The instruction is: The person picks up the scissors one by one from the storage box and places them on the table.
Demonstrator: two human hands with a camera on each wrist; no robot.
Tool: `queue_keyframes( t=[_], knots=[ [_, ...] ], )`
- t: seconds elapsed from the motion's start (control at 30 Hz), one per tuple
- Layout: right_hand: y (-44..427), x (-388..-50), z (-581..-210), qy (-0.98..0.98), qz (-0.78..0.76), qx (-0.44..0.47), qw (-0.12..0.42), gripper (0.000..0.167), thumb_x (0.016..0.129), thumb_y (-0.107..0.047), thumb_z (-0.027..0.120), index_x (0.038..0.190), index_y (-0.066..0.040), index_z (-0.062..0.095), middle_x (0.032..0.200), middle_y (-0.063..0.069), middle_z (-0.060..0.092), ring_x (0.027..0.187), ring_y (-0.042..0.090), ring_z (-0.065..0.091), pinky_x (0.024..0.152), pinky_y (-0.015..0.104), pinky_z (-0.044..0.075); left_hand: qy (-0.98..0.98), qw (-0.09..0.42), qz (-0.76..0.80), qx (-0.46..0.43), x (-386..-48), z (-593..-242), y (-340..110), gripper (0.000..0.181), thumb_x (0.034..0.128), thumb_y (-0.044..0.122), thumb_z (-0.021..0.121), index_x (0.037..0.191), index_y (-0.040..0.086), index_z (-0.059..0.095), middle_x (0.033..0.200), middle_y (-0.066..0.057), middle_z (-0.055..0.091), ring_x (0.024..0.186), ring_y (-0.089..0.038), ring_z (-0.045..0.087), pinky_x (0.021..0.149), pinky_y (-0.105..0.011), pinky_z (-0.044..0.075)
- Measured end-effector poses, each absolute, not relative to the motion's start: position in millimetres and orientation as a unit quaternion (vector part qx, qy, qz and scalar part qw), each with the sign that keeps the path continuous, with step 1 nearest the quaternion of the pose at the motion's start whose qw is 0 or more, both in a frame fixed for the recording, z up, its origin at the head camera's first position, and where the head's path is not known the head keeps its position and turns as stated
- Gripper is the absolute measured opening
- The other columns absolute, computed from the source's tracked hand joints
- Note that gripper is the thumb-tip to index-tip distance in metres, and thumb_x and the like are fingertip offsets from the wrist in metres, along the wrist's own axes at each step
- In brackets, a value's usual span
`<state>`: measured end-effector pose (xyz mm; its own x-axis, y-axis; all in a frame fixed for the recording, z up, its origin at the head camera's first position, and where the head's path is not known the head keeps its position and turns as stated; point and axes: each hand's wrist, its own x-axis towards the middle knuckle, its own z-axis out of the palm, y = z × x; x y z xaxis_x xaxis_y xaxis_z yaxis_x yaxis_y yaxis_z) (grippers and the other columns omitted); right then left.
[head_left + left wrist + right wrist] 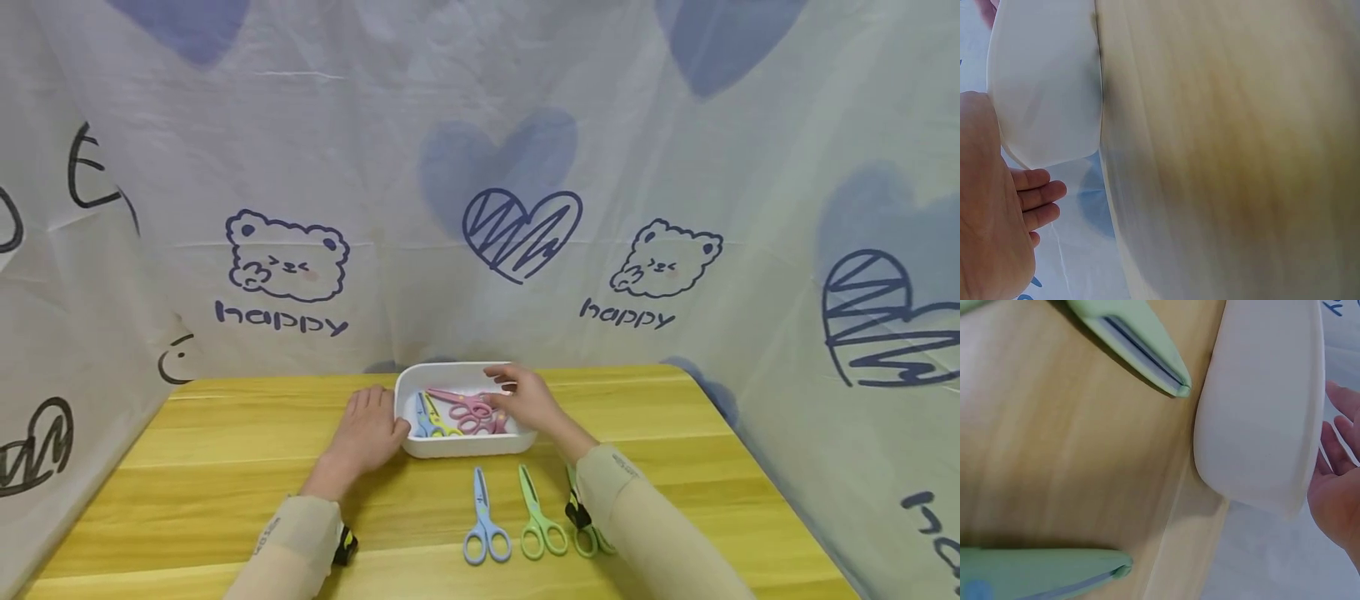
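A white tray (468, 447) near the table's back edge holds blue scissors (423, 415), yellow scissors (437, 417) and several pink scissors (468, 402). At its left end, the left hand (367, 432) rests against the wall, fingers extended; the left wrist view shows this hand (991, 200) beside the tray (1047, 81). The right hand (527, 400) reaches over the tray's right side, fingers slightly bent above the pink scissors. In the right wrist view, the tray wall (1260, 406) partly hides the right hand (1338, 475); whether its fingertips touch any scissors is unclear.
Blue scissors (481, 521) and green scissors (534, 517) lie on the wooden table (405, 508) in front of the tray. Another green pair (587, 542) is partly under the right forearm. A printed cloth (390, 167) hangs behind the table.
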<state>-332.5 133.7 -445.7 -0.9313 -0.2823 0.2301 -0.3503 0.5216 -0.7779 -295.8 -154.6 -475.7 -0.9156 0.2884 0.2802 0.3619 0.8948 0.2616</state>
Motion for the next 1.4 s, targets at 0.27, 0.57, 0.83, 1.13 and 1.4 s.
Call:
queue_keyframes(
  t=[0.27,0.57,0.83,1.13,1.4],
  knots=[
    [126.1,-351.3,-445.6,-0.891,0.433,0.130,-0.039,0.044,0.096,-0.016,0.075,0.138,-0.007,0.065,0.139,0.013,0.064,0.131,0.037,0.057,0.111,0.050,0.046,-0.966,0.118,-0.157,-0.167,-294.8,-475.9,-153.0,0.047,0.0987,0.024,0.053,0.126,-0.013,0.052,0.122,-0.025,0.052,0.119,-0.042,0.045,0.117,-0.057,0.030],
    [119.5,-367.7,-452.8,-0.899,0.416,0.122,-0.065,0.043,0.093,-0.015,0.077,0.135,-0.006,0.069,0.133,0.010,0.070,0.129,0.031,0.060,0.110,0.044,0.047,-0.966,0.118,-0.155,-0.168,-297.0,-480.4,-154.1,0.049,0.0985,0.026,0.053,0.127,-0.013,0.051,0.124,-0.026,0.052,0.120,-0.042,0.045,0.117,-0.058,0.029],
    [118.7,-372.2,-463.2,-0.893,0.424,0.120,-0.092,0.042,0.089,-0.007,0.079,0.129,0.001,0.069,0.125,0.017,0.072,0.114,0.027,0.067,0.097,0.036,0.055,-0.965,0.124,-0.159,-0.167,-298.4,-483.7,-155.9,0.048,0.0990,0.026,0.053,0.127,-0.012,0.052,0.124,-0.025,0.052,0.121,-0.042,0.045,0.118,-0.057,0.029],
    [116.6,-372.1,-468.3,-0.903,0.392,0.139,-0.106,0.039,0.090,-0.009,0.079,0.127,0.000,0.071,0.121,0.013,0.073,0.101,0.020,0.063,0.090,0.033,0.055,-0.965,0.124,-0.162,-0.166,-297.1,-483.5,-155.4,0.047,0.0984,0.025,0.052,0.126,-0.012,0.051,0.123,-0.024,0.051,0.120,-0.041,0.043,0.117,-0.057,0.029],
    [114.7,-374.3,-470.8,-0.907,0.378,0.150,-0.105,0.032,0.089,-0.010,0.081,0.120,-0.003,0.076,0.109,0.008,0.074,0.089,0.016,0.061,0.076,0.027,0.054,-0.964,0.132,-0.157,-0.170,-298.6,-485.3,-155.7,0.045,0.0984,0.025,0.053,0.125,-0.012,0.052,0.122,-0.024,0.051,0.118,-0.041,0.044,0.115,-0.057,0.031]
  ],
)
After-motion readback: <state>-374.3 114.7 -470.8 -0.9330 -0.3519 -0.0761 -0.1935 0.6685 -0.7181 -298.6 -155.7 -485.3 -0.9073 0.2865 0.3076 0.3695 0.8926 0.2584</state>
